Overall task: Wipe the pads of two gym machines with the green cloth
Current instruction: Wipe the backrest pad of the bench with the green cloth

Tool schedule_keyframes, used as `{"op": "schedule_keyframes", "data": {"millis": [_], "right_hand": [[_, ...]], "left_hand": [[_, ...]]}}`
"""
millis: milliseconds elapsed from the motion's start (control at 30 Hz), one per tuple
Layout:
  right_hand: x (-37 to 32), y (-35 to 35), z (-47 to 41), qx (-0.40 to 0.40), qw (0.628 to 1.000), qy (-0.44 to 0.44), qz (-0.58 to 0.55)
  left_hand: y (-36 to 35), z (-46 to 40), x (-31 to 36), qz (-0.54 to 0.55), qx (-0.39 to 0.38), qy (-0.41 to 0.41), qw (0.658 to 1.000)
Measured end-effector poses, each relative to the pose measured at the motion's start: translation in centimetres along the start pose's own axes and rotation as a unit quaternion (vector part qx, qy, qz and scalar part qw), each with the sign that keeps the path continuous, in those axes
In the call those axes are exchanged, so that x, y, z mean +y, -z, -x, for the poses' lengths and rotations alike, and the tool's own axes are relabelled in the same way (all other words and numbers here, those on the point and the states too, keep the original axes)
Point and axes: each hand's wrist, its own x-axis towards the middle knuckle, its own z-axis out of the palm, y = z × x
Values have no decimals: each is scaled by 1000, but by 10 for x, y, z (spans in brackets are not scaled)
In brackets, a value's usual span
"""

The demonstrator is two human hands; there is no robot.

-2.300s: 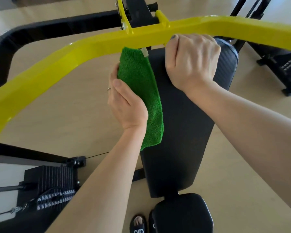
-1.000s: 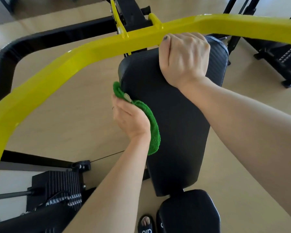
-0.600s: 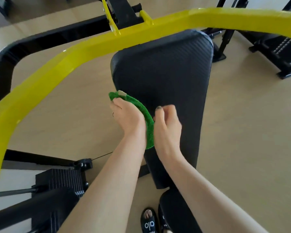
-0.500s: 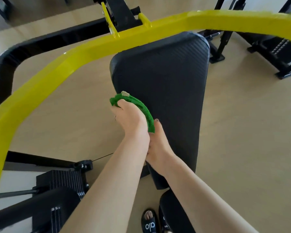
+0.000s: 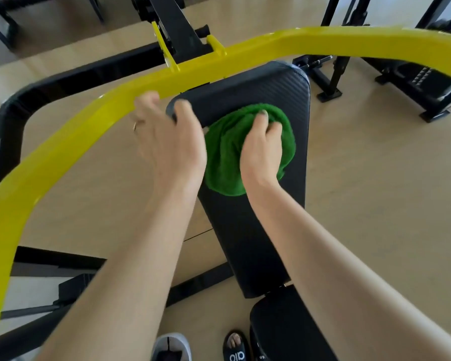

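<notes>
Seat pad: nearest, at 6 o'clock, below the back pad.
Right hand: fingers curled into the green cloth, pressing it on the back pad.
Green cloth: bunched on the upper half of the back pad, under and left of the right hand.
Back pad axis: long run from 12 to 6 o'clock; bare surface lies toward 6, so a downward stroke seems next.
Left hand: blurred, thumb on the pad's top-left corner; grip unclear.
Yellow bar: farthest, at 12.
</notes>
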Motion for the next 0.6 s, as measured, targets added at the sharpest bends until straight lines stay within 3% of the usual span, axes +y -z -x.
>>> {"op": "schedule_keyframes", "data": {"millis": [67, 133, 200, 267, 333, 433, 533, 600], "right_hand": [[-9, -7, -15, 49, 963, 200, 171], [-6, -12, -29, 93, 874, 380, 287], [-1, -14, -42, 114, 811, 470, 330], [6, -11, -52, 130, 788, 496, 340], [18, -9, -59, 151, 792, 481, 344], [55, -1, -52, 179, 853, 376, 315], [95, 16, -38, 150, 925, 213, 275], [97, 17, -33, 137, 944, 168, 250]], "left_hand": [[-17, -20, 7, -104, -50, -113, 987], [-37, -38, 5, -201, -97, -152, 963], [-48, -47, -1, -272, -65, -196, 940], [-50, -46, -7, -295, -14, -229, 928], [-51, -45, -12, -300, 11, -248, 921], [-53, -45, -14, -302, 44, -253, 918], [-58, -43, -17, -290, 68, -256, 920], [-61, -44, -18, -278, 74, -256, 923]]}}
